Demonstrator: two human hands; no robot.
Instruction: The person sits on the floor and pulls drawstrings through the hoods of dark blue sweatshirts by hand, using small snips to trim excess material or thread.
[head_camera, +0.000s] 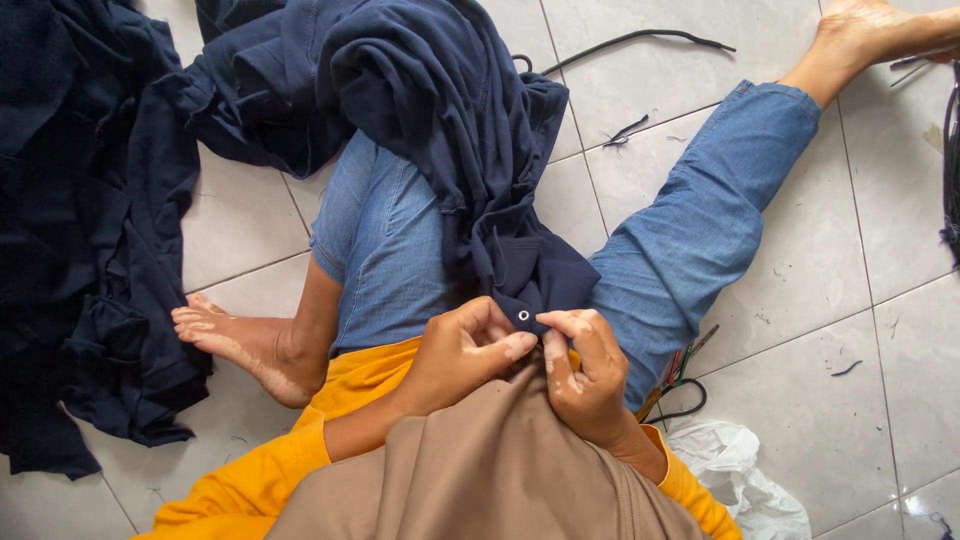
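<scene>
My left hand (465, 350) and right hand (590, 375): both closed, pinching corner of navy garment (450, 110) between fingertips, just above my lap. Small metal eyelet (523, 316) visible in pinched corner, between two thumbs. Garment drapes over my jeans (690, 230), rest bunched on tiled floor (830, 300). Pile of dark cloth (80, 230) at my left. White plastic bag (740, 470) near right elbow. Loose black cord (640, 38) lies well apart on floor.

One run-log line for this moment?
left hand: pinches navy cloth garment | right hand: pinches it | small metal eyelet: between thumbs
</scene>
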